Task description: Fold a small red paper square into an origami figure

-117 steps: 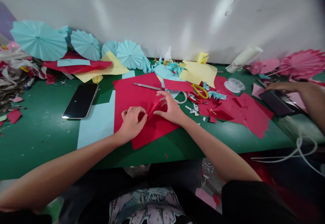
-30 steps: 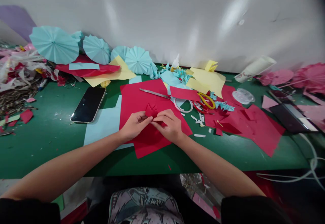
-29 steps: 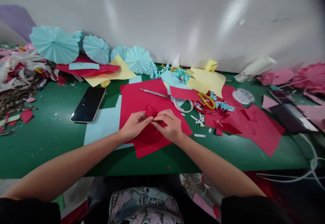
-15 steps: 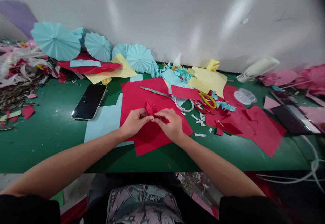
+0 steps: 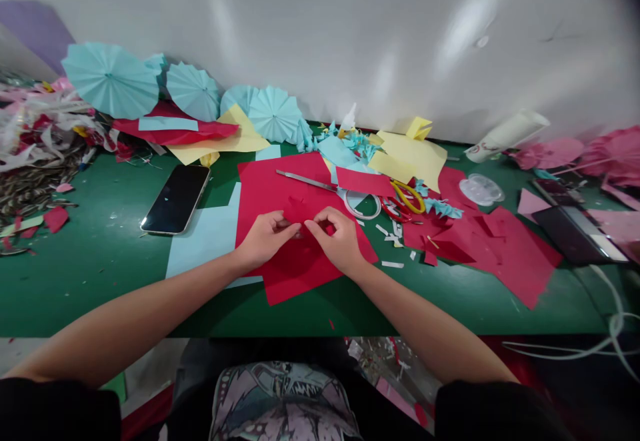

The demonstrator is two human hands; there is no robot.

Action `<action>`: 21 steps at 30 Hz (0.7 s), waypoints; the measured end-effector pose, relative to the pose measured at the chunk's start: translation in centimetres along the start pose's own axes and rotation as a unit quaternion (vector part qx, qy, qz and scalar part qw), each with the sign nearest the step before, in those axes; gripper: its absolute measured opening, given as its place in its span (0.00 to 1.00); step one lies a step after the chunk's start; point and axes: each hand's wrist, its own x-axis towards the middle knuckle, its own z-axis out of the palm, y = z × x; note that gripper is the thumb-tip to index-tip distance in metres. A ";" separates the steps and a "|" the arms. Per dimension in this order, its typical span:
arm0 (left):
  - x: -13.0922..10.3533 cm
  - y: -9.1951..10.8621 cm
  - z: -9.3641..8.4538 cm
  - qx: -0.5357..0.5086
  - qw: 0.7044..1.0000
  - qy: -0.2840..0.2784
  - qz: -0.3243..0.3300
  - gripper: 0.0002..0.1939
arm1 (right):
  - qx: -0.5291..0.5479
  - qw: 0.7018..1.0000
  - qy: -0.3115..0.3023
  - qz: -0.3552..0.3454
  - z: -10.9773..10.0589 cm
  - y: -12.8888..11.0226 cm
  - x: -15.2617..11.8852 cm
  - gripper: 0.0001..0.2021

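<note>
Above a red paper sheet (image 5: 300,274) on the table, my left hand (image 5: 265,239) pinches a small folded piece of red paper (image 5: 296,209) between thumb and fingers. My right hand (image 5: 337,237) is closed in a pinch at the right side of that piece, thumb and forefinger meeting at its edge. The piece blends into the sheet, so its lower outline is hard to make out. Just beyond the hands lies a slim silver blade-like tool (image 5: 306,179). Right of it are a white tape ring (image 5: 361,214) and yellow-handled scissors (image 5: 410,195).
A phone (image 5: 176,199) lies left of a light blue sheet (image 5: 203,244). Pleated blue paper rosettes (image 5: 111,81) lean on the wall. Red paper scraps (image 5: 520,257) and a dark device (image 5: 575,234) are at right. A tangled pile (image 5: 45,134) fills the far left.
My right hand's fingers have shifted slightly and curled, opening a gap between its thumb and forefinger behind the tips. The folded red paper has turned a little. My left hand barely moves.
</note>
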 end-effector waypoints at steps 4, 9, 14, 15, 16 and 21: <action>0.0 0.0 -0.1 0.013 1.000 0.007 -0.004 0.13 | 0.019 0.999 -0.016 0.048 0.3 0.0 -0.1 0.07; 0.1 0.3 -0.3 0.030 1.000 0.003 -0.004 0.11 | 0.054 0.995 -0.037 0.077 0.4 0.5 0.0 0.06; 0.2 0.2 -0.4 0.044 0.999 -0.005 -0.005 0.10 | 0.058 0.992 -0.073 0.082 0.5 1.1 0.2 0.06; 0.2 0.1 -0.5 0.048 0.999 -0.007 -0.004 0.10 | 0.060 0.992 -0.071 0.079 0.5 1.2 0.2 0.05; 0.2 0.0 -0.5 0.051 0.999 -0.008 -0.001 0.09 | 0.063 0.993 -0.067 0.074 0.5 1.2 0.2 0.05; 0.4 -0.4 -0.6 0.080 0.996 -0.002 0.026 0.14 | 0.009 0.997 -0.072 -0.007 0.2 0.9 0.2 0.18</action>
